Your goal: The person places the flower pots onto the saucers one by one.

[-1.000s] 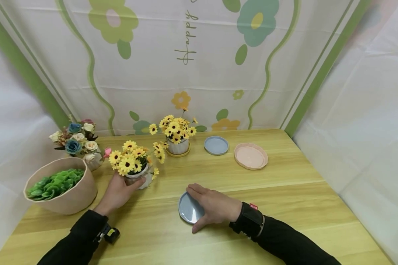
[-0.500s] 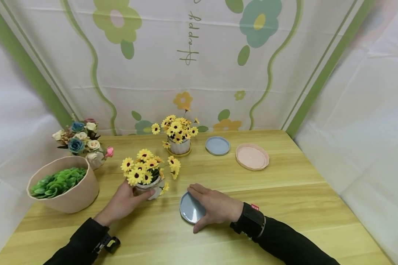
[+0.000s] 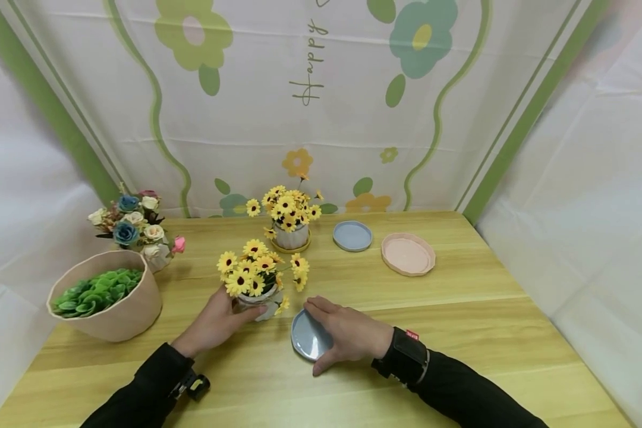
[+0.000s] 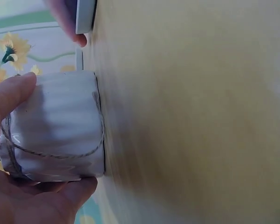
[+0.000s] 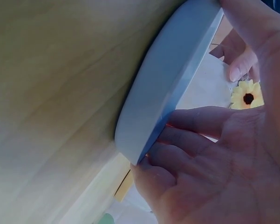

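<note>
My left hand [image 3: 214,324] grips a white ceramic flowerpot [image 4: 56,121] tied with twine, thumb on one side and fingers on the other. Yellow daisy-like flowers [image 3: 251,270] with dark centres fill it. In the left wrist view the pot's base is right at the wooden tabletop. Just to its right, a round blue-grey saucer [image 3: 306,337] lies on the table. My right hand [image 3: 350,334] holds that saucer by its rim, thumb at the near side and fingers at the far side. Its right part is hidden under the hand.
A pink pot [image 3: 120,312] of green leaves and a rose bouquet [image 3: 134,223] stand at left. Behind, a second yellow-flowered pot [image 3: 291,236] sits on a yellow saucer [image 3: 286,248]. A blue saucer [image 3: 352,236] and a pink saucer [image 3: 408,254] lie at back right.
My left hand has carried the flowerpot rightward and a little toward me, closer to the blue-grey saucer. My right hand keeps its hold on the saucer in the same place.
</note>
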A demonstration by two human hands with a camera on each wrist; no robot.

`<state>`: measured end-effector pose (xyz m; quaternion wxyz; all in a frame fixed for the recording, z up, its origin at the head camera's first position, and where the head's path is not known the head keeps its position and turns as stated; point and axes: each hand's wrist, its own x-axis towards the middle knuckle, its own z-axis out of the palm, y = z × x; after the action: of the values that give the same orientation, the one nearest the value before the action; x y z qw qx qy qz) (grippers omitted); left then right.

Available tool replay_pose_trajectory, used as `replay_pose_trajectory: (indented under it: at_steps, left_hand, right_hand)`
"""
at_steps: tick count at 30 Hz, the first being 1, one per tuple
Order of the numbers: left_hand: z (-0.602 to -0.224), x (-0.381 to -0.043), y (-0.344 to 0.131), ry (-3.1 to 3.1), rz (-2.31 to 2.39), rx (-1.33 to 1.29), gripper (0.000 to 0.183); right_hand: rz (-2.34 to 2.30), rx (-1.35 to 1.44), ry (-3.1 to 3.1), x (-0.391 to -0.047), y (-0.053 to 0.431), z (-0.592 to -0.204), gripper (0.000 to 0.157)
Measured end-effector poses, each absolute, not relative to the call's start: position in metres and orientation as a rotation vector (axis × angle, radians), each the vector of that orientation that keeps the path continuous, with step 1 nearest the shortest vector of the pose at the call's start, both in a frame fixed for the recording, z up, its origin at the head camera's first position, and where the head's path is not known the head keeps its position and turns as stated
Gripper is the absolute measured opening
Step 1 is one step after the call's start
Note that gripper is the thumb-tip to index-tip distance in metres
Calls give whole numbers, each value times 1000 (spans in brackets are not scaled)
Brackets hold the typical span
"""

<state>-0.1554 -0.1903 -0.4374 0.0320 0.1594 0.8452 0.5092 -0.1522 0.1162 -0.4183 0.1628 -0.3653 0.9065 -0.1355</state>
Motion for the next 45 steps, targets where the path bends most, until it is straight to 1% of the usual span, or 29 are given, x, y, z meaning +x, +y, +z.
replay_pose_trajectory:
  at_steps: [7, 12, 18, 25, 31, 33, 36, 38, 40, 43, 45]
  left_hand:
    - [-438, -159, -187, 2609, 1570, 520, 93]
    - [-439, -159, -185, 2587, 1588, 560, 89]
    - [-438, -158, -186, 2598, 1592, 595, 84]
    - [-437, -158, -186, 2566, 1599, 605, 88]
    - [-435, -158, -186, 2553, 1591, 636, 87]
    - [-435, -158, -185, 2543, 1593, 649, 85]
    - [-435, -159, -185, 2526, 1596, 663, 82]
    - [-435, -159, -185, 2514, 1599, 657, 81]
    - [-435, -159, -185, 2504, 1605, 652, 80]
    - [-434, -158, -185, 2498, 1615, 644, 77]
    - [-434, -158, -185, 2503, 1616, 636, 74]
  right_hand:
    - [-363, -1061, 2583, -153, 115, -417, 128]
    - [-436, -1039, 2558, -157, 113, -416, 132]
    - [-570, -1038, 2476, -174, 96, -412, 131]
    - [-687, -1003, 2384, -194, 73, -408, 130]
    - [-738, -981, 2382, -206, 58, -410, 131]
    - [-719, -987, 2404, -210, 55, -412, 128]
    - [-712, -1015, 2428, -213, 51, -414, 117]
    - [-733, -1047, 2448, -215, 49, -415, 107]
    - [-774, -1089, 2455, -217, 46, -416, 91]
    - [-831, -1142, 2456, -219, 43, -418, 76]
    - [-876, -1164, 2433, -221, 42, -419, 68]
